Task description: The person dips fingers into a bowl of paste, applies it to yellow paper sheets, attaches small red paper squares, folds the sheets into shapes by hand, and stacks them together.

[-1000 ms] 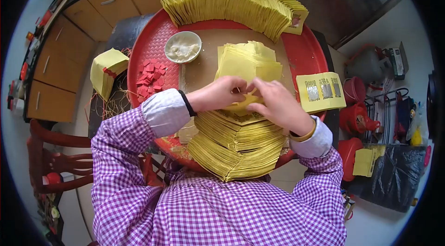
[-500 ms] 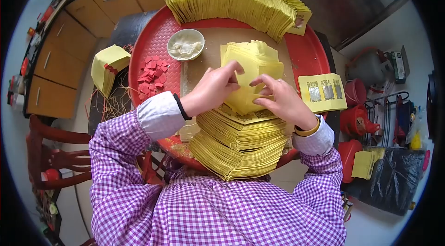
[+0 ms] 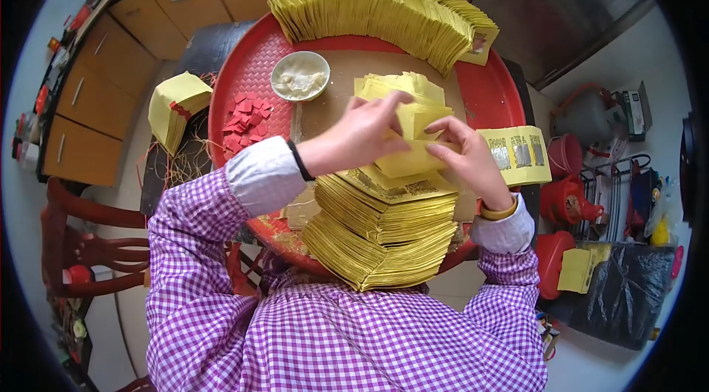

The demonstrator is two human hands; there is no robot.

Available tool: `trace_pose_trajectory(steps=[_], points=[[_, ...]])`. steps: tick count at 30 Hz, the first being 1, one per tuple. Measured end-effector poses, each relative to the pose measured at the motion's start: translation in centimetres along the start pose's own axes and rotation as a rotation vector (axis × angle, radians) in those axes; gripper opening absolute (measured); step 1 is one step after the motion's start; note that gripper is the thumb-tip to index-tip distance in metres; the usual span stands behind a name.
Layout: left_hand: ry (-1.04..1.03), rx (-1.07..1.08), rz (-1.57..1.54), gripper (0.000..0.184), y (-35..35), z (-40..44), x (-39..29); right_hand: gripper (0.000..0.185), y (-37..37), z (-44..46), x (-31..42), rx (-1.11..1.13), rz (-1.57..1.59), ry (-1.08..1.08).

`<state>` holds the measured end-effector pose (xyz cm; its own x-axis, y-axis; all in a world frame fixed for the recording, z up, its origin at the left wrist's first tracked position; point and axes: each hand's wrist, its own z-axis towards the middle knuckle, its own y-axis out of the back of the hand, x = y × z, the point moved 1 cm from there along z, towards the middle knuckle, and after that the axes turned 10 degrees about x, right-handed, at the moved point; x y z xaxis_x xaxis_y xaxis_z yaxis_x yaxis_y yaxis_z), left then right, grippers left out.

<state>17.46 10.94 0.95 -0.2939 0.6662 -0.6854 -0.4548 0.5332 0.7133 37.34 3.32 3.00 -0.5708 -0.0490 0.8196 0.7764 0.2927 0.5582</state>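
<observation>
A small yellow paper sheet [image 3: 410, 161] is tilted above the near pile of folded yellow papers [image 3: 380, 233]. My right hand [image 3: 471, 159] pinches its right edge between thumb and fingers. On the other side, my left hand [image 3: 362, 133] has its fingers apart, the thumb close to the sheet's left side; whether it touches is unclear. Just beyond both hands lies a loose stack of yellow sheets [image 3: 402, 89] on a brown board [image 3: 343, 67]. The topmost folded paper under the sheet shows a printed pattern.
The red round tray [image 3: 247, 59] also holds a bowl of pale paste [image 3: 300, 76], red paper squares [image 3: 245, 120] and a long curved row of folded yellow papers [image 3: 377, 4]. Printed yellow paper [image 3: 528, 155] lies at its right edge, a yellow bundle [image 3: 177, 107] left of it.
The small yellow sheet has been lifted and tilted at its right side. My right hand has closed on it; my left hand has shifted slightly right, with its fingers still apart.
</observation>
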Motion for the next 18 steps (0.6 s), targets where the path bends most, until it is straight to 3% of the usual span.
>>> trace_pose_trajectory(steps=[2,6,12,16,18], points=[[-0.05,-0.032,0.063,0.053,-0.4,0.5,-0.4,0.031,-0.2,-0.5,-0.1,-0.017,0.173,-0.114],[0.015,0.029,-0.035,0.052,-1.4,1.5,-0.1,0.033,-1.1,-0.8,-1.0,-0.51,-0.14,0.302],[0.124,0.056,-0.112,0.055,-1.1,1.3,-0.1,0.031,-2.4,-0.9,-1.6,-0.296,-0.141,0.338],[-0.067,-0.085,0.0,0.055,-1.9,1.4,0.8,0.029,-2.2,-0.1,-1.7,-0.143,0.423,0.077],[-0.017,-0.03,0.006,0.057,-1.1,2.3,0.8,0.029,-2.1,0.3,-2.5,-0.148,0.456,0.059]])
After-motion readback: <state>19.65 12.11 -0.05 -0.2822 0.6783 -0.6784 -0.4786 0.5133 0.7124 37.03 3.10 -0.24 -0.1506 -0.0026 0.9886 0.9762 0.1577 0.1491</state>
